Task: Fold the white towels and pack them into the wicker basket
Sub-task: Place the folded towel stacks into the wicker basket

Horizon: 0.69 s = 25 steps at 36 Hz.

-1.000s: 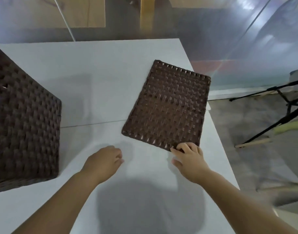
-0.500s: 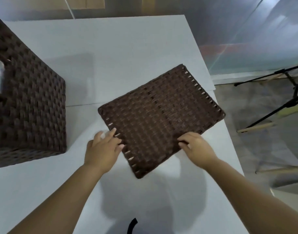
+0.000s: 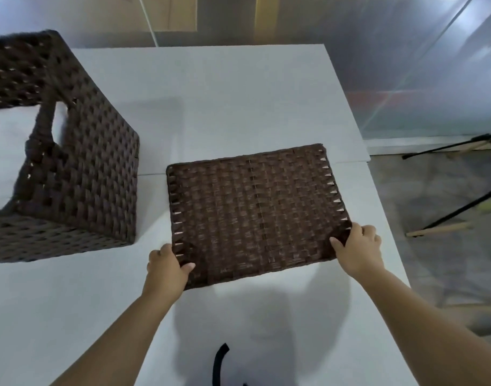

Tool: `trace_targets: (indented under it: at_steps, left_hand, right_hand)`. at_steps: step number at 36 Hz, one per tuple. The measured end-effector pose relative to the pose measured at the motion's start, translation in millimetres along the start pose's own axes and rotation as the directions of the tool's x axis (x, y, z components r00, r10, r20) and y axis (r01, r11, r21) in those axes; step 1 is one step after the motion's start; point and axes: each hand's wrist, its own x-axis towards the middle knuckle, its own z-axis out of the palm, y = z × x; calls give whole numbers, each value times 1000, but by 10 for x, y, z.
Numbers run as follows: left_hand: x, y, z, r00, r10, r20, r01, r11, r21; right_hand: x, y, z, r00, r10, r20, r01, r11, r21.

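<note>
Flat on the white table [image 3: 224,93], right of centre: one rectangular wicker lid [image 3: 255,215], long axis running left to right across the view, turned a little, right end farther off than left. Tightly woven of dark brown strands, with rounded corners, a thin seam down the middle and a row of pale triangular gaps along each short side. Gripped at both near corners: left hand [image 3: 166,270] curled round the near-left corner, thumb pressed on top, fingers tucked out of sight beneath; right hand [image 3: 360,249] likewise round the near-right corner, thumb on the weave, fingers wrapped over the edge. Near edge perhaps off the tabletop, perhaps not: unclear, with a soft shadow under it. To the left, apart from the lid: one box-shaped wicker basket [image 3: 80,176], same dark brown but in a coarser, chequered weave, mouth upward, with a handle slot cut in the wall facing the lid. Inside, white towels [image 3: 4,151], smooth and pale, seen over the rim and through the slot; number impossible to count. At the bottom edge, one curved black strap [image 3: 219,363]. Beyond the table's right side, thin black stand legs [image 3: 447,210] on a grey floor.
</note>
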Motion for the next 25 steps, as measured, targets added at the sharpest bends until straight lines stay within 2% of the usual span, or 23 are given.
trace_targets:
  at_steps: [3, 7, 10, 14, 18, 21, 23, 25]
  left_hand:
    - [11, -47, -22, 1000, -6, 10, 7, 986, -166]
    - [-55, 57, -80, 997, 61, -45, -72, 955, -287]
    - [-131, 236, -162, 986, 130, -105, -154, 948, -279]
    - [-241, 500, -385, 951, 220, -215, -261, 948, -181]
    - [-375, 711, -706, 862, 363, -353, -411, 909, -68]
    - [-485, 784, -979, 712, 511, -480, -554, 830, 63]
    - [-536, 813, -1200, 645, 551, -530, -605, 791, 86]
    - [-564, 831, -1466, 617, 546, -567, -625, 777, 68]
  right_hand:
    - [-76, 58, 8, 996, 83, 19, -84, 995, 55]
    - [-206, 191, 10, 988, 151, -26, -147, 983, 110]
    - [-292, 279, -20, 976, 210, -54, -198, 965, 174]
    - [-428, 347, -111, 961, 251, -113, -215, 940, 264]
    - [-564, 293, -230, 946, 261, -195, -177, 915, 364]
    - [-618, 183, -353, 926, 247, -286, -98, 888, 450]
    - [-660, 62, -449, 912, 224, -344, -26, 868, 497]
    - [-716, -95, -557, 894, 198, -402, 48, 849, 526]
